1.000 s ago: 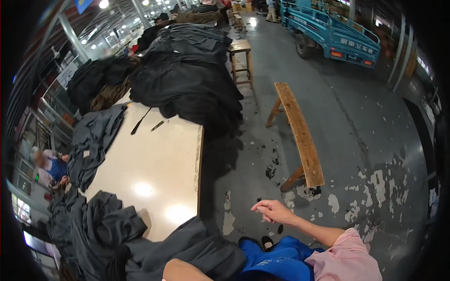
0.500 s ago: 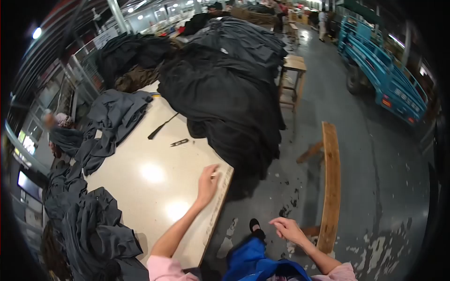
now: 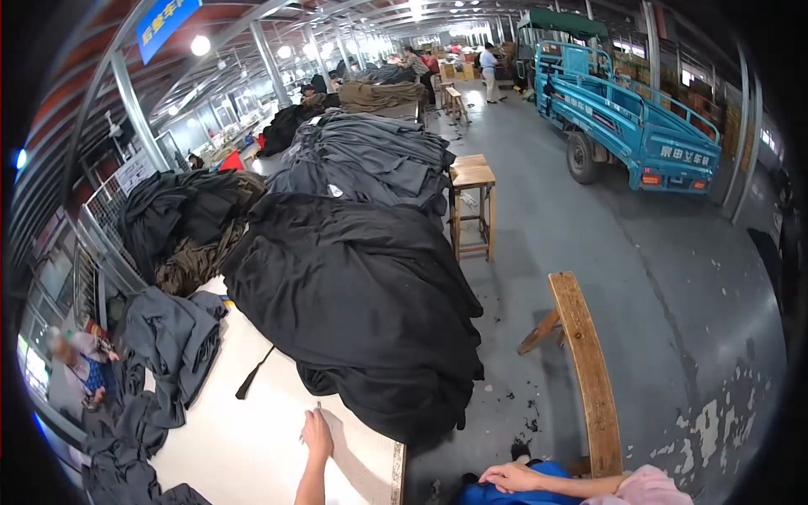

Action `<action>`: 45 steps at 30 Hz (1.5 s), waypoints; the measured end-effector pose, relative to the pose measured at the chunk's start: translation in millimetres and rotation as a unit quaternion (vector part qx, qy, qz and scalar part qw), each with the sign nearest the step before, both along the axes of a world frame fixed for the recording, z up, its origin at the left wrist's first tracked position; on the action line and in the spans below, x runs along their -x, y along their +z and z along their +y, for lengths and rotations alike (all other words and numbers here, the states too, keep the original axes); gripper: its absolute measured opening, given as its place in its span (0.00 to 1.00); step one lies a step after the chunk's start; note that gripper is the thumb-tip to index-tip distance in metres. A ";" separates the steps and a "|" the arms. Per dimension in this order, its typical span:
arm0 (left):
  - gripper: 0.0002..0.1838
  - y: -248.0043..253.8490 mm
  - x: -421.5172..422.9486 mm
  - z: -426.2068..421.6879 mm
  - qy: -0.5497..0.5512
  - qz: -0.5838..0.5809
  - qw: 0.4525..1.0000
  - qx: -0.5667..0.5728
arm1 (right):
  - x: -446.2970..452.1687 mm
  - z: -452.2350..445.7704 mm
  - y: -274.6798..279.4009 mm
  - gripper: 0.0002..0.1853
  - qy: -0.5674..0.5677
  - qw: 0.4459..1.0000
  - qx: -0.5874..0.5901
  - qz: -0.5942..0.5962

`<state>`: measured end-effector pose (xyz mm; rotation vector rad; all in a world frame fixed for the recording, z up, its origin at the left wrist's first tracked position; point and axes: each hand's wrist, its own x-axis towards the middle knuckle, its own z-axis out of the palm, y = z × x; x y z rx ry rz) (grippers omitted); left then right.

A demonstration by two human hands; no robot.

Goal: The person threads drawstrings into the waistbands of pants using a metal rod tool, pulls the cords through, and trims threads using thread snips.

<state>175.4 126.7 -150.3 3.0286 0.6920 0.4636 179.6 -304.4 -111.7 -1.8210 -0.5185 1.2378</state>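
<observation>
My left hand [image 3: 316, 434] is on the pale tabletop [image 3: 227, 446], its fingers closed around a pair of thread snips [image 3: 319, 406]. Only a small metal tip of the snips shows past the fingers. Just beyond it lies a large heap of black garments [image 3: 353, 295]. To the left of the hand, a black tassel-like thing [image 3: 245, 386] with a thin cord rests on the table. My right hand [image 3: 510, 477] hovers over or rests on the blue apron [image 3: 547, 488] at my front; its fingers are loosely stretched, with nothing visible in them.
Grey garments [image 3: 172, 337] hang over the table's left side, where another person [image 3: 84, 362] is. Further back lie more grey garments [image 3: 362, 160]. On the right stand a wooden bench [image 3: 585, 370], a wooden stool [image 3: 473, 172] and a blue cargo tricycle [image 3: 631, 126]. People are far off.
My view has lifted toward the far room. My left hand has moved further over the table and taken hold of the snips that lay there. The right hand has come nearer the apron.
</observation>
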 end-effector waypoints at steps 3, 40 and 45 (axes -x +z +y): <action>0.14 4.0 20.6 -44.2 -0.089 0.010 0.994 0.059 | -18.4 11.9 2.3 0.15 0.008 1.000 -0.025 0.011; 0.25 68.7 -73.8 -320.6 -0.394 0.180 0.864 0.257 | -117.2 -314.4 -307.9 0.17 -0.456 0.765 0.413 -0.188; 0.17 97.7 -103.2 -234.2 -0.323 -0.016 0.926 0.194 | -149.5 -338.6 -370.8 0.25 -0.375 0.840 0.336 -0.202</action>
